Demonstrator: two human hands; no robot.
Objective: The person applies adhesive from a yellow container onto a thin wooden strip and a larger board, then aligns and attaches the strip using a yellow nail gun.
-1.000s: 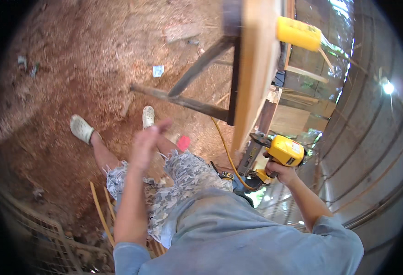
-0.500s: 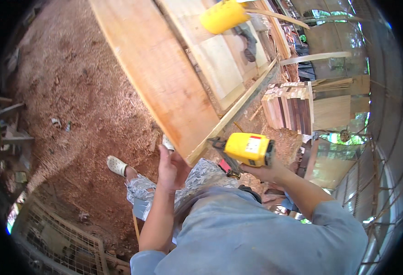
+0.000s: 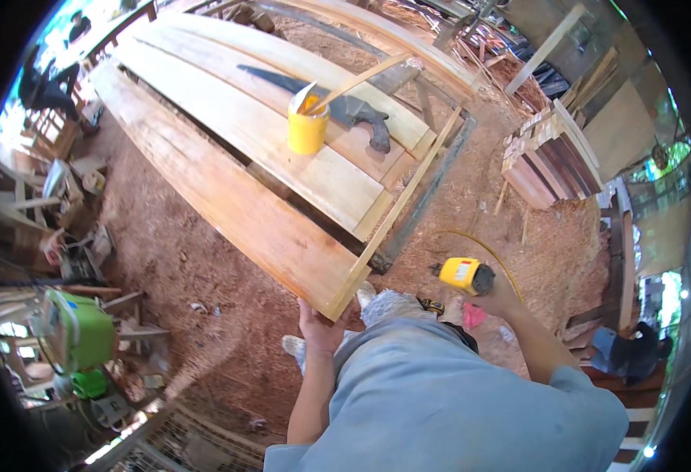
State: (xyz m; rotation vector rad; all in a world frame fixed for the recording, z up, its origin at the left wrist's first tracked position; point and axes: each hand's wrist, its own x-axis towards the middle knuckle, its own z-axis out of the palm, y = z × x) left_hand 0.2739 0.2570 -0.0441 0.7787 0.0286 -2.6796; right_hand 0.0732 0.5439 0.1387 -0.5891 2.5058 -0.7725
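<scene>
Head view: the plank [image 3: 227,197] lies lengthwise on the bench [image 3: 432,169], its near corner met by the left hand [image 3: 319,329], whose fingers curl under that end, pressed together against the wood. The right hand [image 3: 496,297] grips a yellow power tool [image 3: 465,275], fingers wrapped round its body, its cord [image 3: 487,248] trailing over the sawdust floor [image 3: 188,267]. Beyond sit a yellow can [image 3: 307,126] with a stick, and a handsaw [image 3: 337,102]. Compared with half a second ago, the bench now fills the view more squarely, the left hand stays at the plank's end, and the tool hangs lower and farther from the wood, suggesting work has paused.
</scene>
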